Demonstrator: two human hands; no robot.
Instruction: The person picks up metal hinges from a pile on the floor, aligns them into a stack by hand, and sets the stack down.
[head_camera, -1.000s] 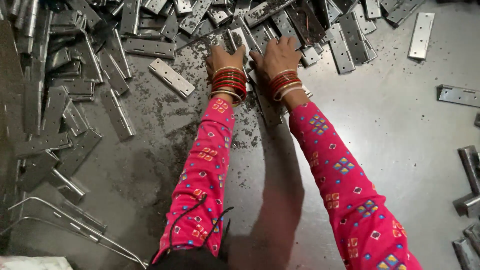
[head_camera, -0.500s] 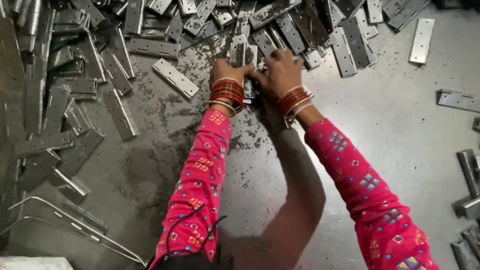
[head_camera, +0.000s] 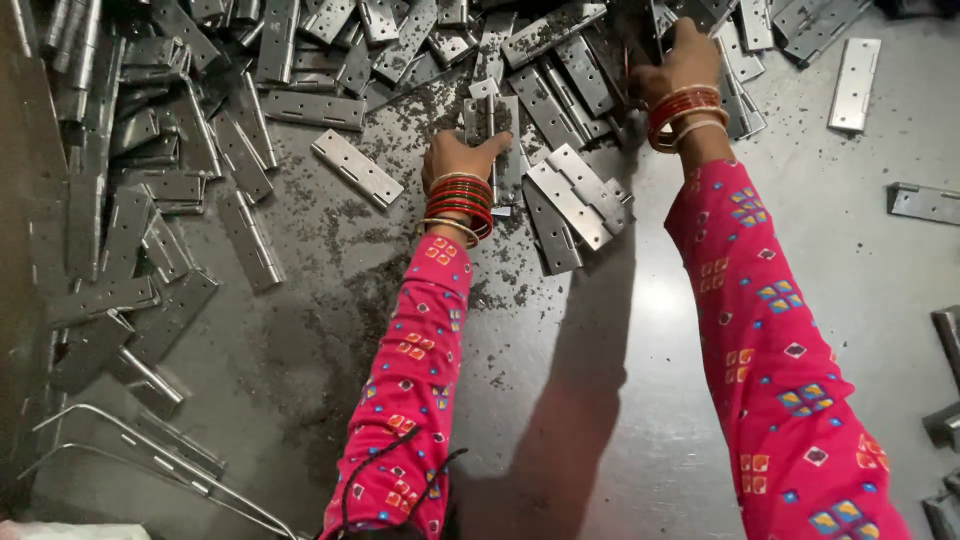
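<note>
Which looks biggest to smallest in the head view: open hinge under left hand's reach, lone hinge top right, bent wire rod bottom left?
1. Bent wire rod, longest span.
2. Open hinge right of the left hand.
3. Lone hinge, narrower; it lies farther from the camera, so its rank against the open hinge is unsure.

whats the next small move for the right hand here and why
Probably close the right hand on one flat hinge from the pile and draw it back. That hand reaches into the heap at the top, while the left hand grips an upright hinge nearer the body, beside the stack of hinges on the metal surface.
</note>
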